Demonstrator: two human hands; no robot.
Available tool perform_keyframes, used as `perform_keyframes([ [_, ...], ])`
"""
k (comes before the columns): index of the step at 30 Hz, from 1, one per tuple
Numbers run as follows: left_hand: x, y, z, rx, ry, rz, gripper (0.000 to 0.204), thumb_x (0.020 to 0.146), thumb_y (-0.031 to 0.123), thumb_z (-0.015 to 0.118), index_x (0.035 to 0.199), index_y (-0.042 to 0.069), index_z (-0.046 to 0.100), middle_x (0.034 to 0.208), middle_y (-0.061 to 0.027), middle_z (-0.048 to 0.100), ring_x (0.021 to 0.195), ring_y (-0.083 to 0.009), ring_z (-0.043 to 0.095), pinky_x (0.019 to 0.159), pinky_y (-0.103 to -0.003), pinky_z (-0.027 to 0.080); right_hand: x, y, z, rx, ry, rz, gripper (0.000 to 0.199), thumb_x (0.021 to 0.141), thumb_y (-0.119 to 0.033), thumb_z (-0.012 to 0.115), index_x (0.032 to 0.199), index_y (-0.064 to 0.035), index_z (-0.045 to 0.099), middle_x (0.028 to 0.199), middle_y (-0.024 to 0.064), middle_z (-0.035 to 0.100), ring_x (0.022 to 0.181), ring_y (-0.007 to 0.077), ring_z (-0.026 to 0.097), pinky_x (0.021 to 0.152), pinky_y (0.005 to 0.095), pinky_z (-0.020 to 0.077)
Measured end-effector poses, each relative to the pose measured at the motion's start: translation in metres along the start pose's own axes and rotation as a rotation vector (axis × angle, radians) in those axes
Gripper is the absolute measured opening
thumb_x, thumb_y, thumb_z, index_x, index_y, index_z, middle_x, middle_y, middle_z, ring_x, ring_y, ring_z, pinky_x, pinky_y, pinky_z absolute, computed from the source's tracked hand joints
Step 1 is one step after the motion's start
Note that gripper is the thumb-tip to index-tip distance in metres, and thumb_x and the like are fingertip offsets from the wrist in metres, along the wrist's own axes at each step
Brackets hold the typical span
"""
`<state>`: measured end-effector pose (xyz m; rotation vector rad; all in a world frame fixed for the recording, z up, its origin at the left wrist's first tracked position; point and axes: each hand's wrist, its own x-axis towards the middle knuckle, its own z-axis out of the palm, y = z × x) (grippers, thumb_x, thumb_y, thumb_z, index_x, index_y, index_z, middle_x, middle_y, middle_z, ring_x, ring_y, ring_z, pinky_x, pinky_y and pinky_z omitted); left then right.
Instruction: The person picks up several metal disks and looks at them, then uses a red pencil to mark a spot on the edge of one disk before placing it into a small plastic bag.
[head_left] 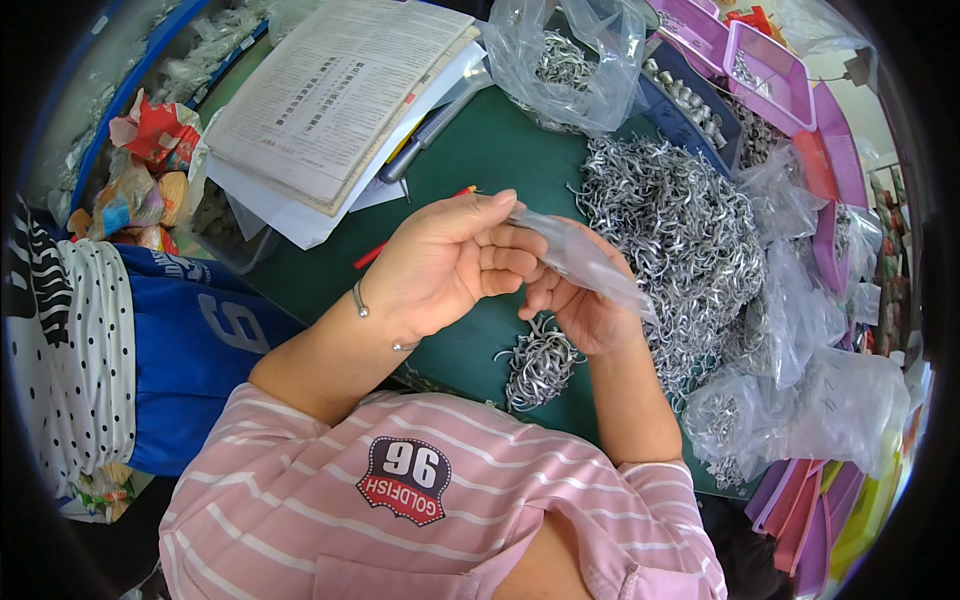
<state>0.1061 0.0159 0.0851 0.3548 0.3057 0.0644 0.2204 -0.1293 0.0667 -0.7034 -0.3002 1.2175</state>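
A small clear plastic bag (585, 258) is held up between my two hands, over the green tabletop (470, 160). My left hand (445, 255) grips its left end, thumb extended along the top and fingers curled in. Behind and beneath the bag, my right hand (595, 310) has its fingers bent around it, partly hidden by the plastic. What the bag contains, if anything, I cannot make out. Close below my hands lies a small heap of curved silver metal pieces (541, 365). A far larger pile of similar metal pieces (675, 220) spreads to the right.
Printed papers (320, 110) are stacked at the far left, with a red pen (370, 255) nearby. A blue tray (690, 105) and purple baskets (768, 75) hold metal parts at the far right. Plastic bags (790, 310) line the right side; snack packets (150, 190) sit left.
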Motion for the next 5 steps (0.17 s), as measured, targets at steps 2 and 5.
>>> perform_keyframes([
  [2,0.0021,0.0001,-0.0016,0.051,-0.028,0.017,0.029,0.092,0.023,0.045,0.102,-0.002,0.054,0.081,-0.0125,0.065,0.066,-0.0205,0.065,0.058,-0.027,0.053,-0.0001,0.0055,-0.0043,0.011,-0.011,-0.015,0.042,0.087,-0.023,0.053,0.116,0.006,0.043,0.095,0.018,0.058,0.066,0.0248,0.062,0.057,0.0388,0.0548],
  [5,0.0009,0.001,-0.0001,0.107,-0.082,0.026,0.028,0.092,0.023,0.045,0.105,0.001,0.054,0.082,-0.0132,0.065,0.065,-0.0219,0.065,0.058,-0.027,0.054,0.0016,0.0034,-0.0028,0.004,-0.004,0.004,0.041,0.088,-0.023,0.052,0.116,0.0052,0.043,0.097,0.0187,0.058,0.069,0.0253,0.063,0.059,0.0388,0.0548],
])
